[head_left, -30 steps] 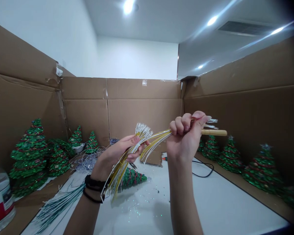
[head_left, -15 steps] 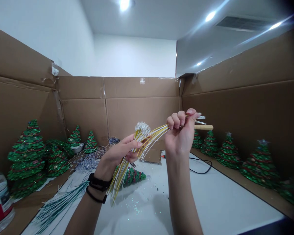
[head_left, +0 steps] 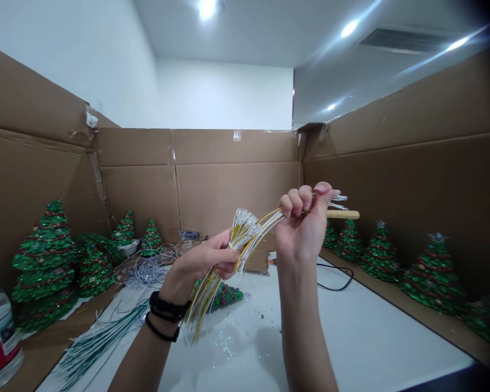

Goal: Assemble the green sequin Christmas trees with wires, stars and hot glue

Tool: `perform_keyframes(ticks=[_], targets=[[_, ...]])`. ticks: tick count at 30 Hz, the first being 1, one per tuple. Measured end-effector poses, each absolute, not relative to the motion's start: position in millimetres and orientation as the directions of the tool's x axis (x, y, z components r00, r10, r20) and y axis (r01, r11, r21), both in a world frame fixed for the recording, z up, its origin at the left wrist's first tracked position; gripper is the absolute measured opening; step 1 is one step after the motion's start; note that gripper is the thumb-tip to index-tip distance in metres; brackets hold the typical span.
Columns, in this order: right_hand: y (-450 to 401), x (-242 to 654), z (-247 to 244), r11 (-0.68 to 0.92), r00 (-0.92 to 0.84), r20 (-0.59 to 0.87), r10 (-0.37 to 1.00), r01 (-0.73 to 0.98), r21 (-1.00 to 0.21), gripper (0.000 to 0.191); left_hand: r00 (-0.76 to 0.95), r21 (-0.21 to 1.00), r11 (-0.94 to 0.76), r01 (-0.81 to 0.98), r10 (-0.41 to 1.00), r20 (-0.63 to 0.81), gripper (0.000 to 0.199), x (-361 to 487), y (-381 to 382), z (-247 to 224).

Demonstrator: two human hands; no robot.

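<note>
Okay, both fists closed on the yellow wire bundle (head_left: 255, 226).
Left hand (head_left: 200, 261) clamps it mid-span, right hand (head_left: 300, 231) grips its right end beside a wooden handle (head_left: 343, 214); even tension keeps strands aligned.

The left forearm (head_left: 141, 359) and the right forearm (head_left: 306, 337) are bare and slim, entering from the bottom edge of the view and ending in the left hand (head_left: 200, 261) and the right hand (head_left: 302, 228). Around the left wrist sits a wide black strap (head_left: 169, 306), thick and matte; any buckle or face on it is hidden or too small to tell. Just beside it, nearer the elbow, lies a thin black cord (head_left: 160, 330), a plain bracelet. The nails (head_left: 322, 187) on the right hand are long, rounded and glossy, reaching past the fingertips.
</note>
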State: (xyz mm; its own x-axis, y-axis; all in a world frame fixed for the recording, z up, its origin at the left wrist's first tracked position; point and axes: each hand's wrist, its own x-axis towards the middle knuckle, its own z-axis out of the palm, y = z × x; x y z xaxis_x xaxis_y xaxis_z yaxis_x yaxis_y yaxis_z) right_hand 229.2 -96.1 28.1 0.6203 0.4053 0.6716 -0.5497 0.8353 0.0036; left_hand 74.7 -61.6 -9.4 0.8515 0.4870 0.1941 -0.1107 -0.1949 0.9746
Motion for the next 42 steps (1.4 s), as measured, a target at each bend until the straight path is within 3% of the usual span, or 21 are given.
perform_keyframes(ticks=[4,15,23,29,36,39,42], targets=[[-98,233,28,0.842,0.631,0.674,0.384,-0.539,0.024,0.03,0.836,0.955,-0.184,-0.232,0.464,0.292,0.043,72,-66,-9],[-103,243,29,0.875,0.626,0.699,0.346,-0.484,0.0,0.033,0.891,0.957,-0.256,-0.14,0.389,0.234,0.028,77,-60,-12],[-107,244,30,0.862,0.607,0.699,0.378,-0.506,-0.026,0.031,0.945,0.965,-0.233,-0.119,0.273,0.183,0.005,79,-68,-6],[-113,244,31,0.843,0.571,0.726,0.383,-0.537,-0.023,0.03,0.951,0.958,-0.228,-0.174,0.214,0.224,0.018,73,-68,-9],[-113,248,31,0.863,0.575,0.74,0.348,-0.504,-0.014,0.032,0.953,0.955,-0.27,-0.122,0.238,0.189,0.027,73,-72,-5],[-113,249,30,0.875,0.573,0.752,0.326,-0.483,-0.011,0.032,0.935,0.954,-0.289,-0.072,0.312,0.166,0.02,75,-72,-5],[-114,248,30,0.895,0.611,0.733,0.298,-0.446,0.007,0.032,0.903,0.955,-0.283,-0.089,0.382,0.198,0.027,75,-69,-6]])
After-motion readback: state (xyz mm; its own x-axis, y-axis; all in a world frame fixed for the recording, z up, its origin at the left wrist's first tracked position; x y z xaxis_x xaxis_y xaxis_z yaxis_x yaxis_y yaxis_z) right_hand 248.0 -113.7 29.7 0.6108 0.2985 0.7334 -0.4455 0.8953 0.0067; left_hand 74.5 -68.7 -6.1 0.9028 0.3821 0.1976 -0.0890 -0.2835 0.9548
